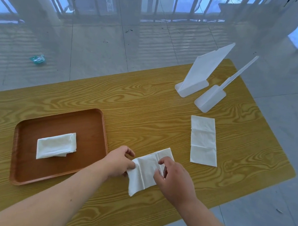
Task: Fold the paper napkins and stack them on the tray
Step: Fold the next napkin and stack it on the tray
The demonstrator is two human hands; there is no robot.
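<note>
A white paper napkin (146,172) lies partly folded on the wooden table (145,108), right of the tray. My left hand (118,160) pinches its left edge. My right hand (173,180) grips its right part, thumb and fingers closed on the paper. A brown tray (26,171) sits at the left, with a folded white napkin (56,146) lying in its middle. Another napkin (203,140), unfolded into a long strip with two creases, lies flat to the right.
Two clear plastic stands (196,79) (211,99) sit at the table's far right; the nearer one is a thin upright sheet in a base. The table's right edge (287,165) drops to a tiled floor. A teal wrapper (37,59) lies on the floor.
</note>
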